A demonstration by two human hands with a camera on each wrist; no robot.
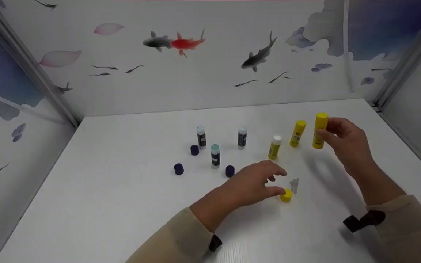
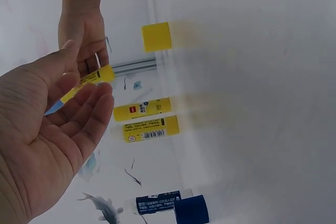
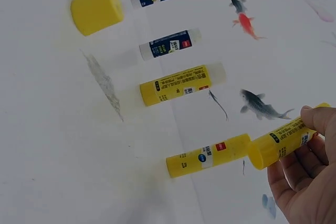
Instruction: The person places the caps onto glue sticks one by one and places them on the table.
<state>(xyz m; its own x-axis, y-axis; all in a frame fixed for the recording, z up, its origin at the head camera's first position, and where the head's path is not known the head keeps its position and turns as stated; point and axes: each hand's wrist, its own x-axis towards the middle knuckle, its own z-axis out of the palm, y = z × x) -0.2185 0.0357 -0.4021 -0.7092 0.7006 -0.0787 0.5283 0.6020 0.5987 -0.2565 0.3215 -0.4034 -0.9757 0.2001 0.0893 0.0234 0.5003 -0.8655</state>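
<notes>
My right hand (image 1: 349, 144) grips a yellow glue stick (image 1: 319, 137) with its yellow cap on, thumb on one side and fingers on the other. In the right wrist view this stick is held above the table. The left hand (image 1: 249, 184) holds nothing; its fingers are relaxed and spread from the thumb. By the thumb tip lies a loose yellow cap (image 1: 286, 196), which the left wrist view shows apart from the hand. Beyond the left hand stands an uncapped yellow glue stick (image 1: 274, 148) with a white top. A capped yellow glue stick (image 1: 298, 134) stands upright beside it.
Three uncapped navy glue sticks (image 1: 215, 157) stand mid-table. Navy caps (image 1: 194, 149) lie around them, one (image 1: 230, 171) close to the left forearm. A grey mark (image 1: 294, 185) shows on the white table (image 1: 104, 182). Printed panels (image 1: 214, 87) enclose the back and sides.
</notes>
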